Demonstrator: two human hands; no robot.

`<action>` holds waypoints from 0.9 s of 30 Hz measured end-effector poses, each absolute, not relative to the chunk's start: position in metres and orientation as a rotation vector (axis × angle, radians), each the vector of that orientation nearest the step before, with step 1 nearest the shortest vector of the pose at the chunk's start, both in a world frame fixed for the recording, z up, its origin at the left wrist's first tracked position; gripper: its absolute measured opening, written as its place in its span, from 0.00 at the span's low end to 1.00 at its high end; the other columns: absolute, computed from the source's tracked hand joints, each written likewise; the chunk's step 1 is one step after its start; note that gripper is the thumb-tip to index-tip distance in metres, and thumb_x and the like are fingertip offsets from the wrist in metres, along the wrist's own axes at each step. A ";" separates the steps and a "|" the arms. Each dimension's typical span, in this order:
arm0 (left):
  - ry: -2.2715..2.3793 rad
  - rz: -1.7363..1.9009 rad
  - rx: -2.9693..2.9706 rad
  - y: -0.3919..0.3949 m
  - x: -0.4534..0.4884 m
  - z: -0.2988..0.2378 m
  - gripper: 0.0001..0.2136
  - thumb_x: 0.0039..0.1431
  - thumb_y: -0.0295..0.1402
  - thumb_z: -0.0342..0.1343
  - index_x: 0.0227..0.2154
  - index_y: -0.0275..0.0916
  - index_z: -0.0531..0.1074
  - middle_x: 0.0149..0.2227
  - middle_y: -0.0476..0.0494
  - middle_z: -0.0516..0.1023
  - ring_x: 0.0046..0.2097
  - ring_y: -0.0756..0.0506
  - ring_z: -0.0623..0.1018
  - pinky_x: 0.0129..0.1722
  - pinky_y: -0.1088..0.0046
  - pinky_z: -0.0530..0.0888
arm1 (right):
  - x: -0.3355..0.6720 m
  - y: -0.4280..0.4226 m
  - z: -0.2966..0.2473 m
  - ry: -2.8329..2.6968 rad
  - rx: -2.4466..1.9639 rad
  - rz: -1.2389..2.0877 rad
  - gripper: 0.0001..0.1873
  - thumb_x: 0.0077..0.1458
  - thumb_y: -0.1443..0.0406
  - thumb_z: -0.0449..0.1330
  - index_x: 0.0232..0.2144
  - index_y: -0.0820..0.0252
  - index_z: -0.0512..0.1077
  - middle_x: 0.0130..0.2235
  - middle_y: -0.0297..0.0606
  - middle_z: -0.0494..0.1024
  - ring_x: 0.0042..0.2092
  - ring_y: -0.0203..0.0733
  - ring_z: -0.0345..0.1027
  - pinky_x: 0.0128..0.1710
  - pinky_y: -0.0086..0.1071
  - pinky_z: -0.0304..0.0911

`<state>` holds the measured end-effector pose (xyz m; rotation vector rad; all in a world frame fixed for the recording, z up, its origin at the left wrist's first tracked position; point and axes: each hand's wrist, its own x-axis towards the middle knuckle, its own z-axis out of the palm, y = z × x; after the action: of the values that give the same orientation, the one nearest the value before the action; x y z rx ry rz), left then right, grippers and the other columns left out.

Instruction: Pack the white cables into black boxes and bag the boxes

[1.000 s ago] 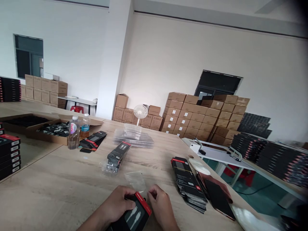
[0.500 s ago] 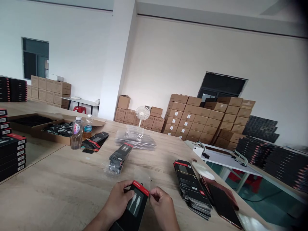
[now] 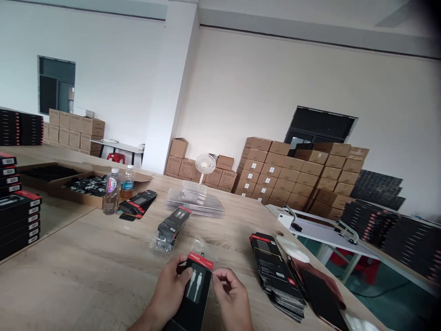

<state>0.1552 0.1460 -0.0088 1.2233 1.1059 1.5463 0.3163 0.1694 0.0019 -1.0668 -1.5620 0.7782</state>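
Observation:
My left hand grips a long black cable box with a red top band, held upright over the wooden table near its front edge. My right hand is closed in a pinch at the box's right edge, on what looks like a thin clear plastic bag around the box top. A similar black box lies on bagged items just beyond my hands.
A spread stack of flat black packages and a dark phone lie to the right. Clear trays, two bottles, more black boxes, an open carton and stacked black boxes sit farther off. Cardboard cartons line the wall.
The black box has been raised from a slanted position to more upright between my hands. The clear bag now sits at the box top. The camera view shifted slightly.

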 end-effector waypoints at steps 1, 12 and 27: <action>1.052 1.593 1.210 0.145 0.157 -0.008 0.14 0.54 0.36 0.54 0.41 0.35 0.73 0.42 0.41 0.79 0.43 0.42 0.76 0.44 0.68 0.71 | 0.315 0.168 0.004 -1.517 -1.051 0.864 0.18 0.49 0.50 0.60 0.24 0.58 0.72 0.25 0.35 0.73 0.26 0.39 0.64 0.24 0.28 0.61; 0.795 1.595 1.253 0.130 0.139 0.031 0.10 0.48 0.33 0.64 0.34 0.38 0.73 0.33 0.48 0.76 0.36 0.48 0.74 0.38 0.74 0.69 | 0.323 0.153 0.036 -1.503 -0.743 1.096 0.22 0.45 0.58 0.68 0.43 0.53 0.69 0.41 0.38 0.77 0.43 0.45 0.70 0.43 0.35 0.65; 1.185 1.155 1.600 0.147 0.127 -0.009 0.19 0.37 0.30 0.64 0.38 0.38 0.75 0.36 0.49 0.74 0.39 0.44 0.71 0.38 0.72 0.64 | 0.331 0.173 -0.009 -1.907 -0.868 1.269 0.22 0.42 0.63 0.66 0.42 0.59 0.73 0.41 0.39 0.79 0.45 0.50 0.70 0.48 0.40 0.61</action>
<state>0.1267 0.1468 -0.0088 1.5997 1.1852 1.1554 0.3309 0.1733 -0.0089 -0.8682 -1.9070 1.2693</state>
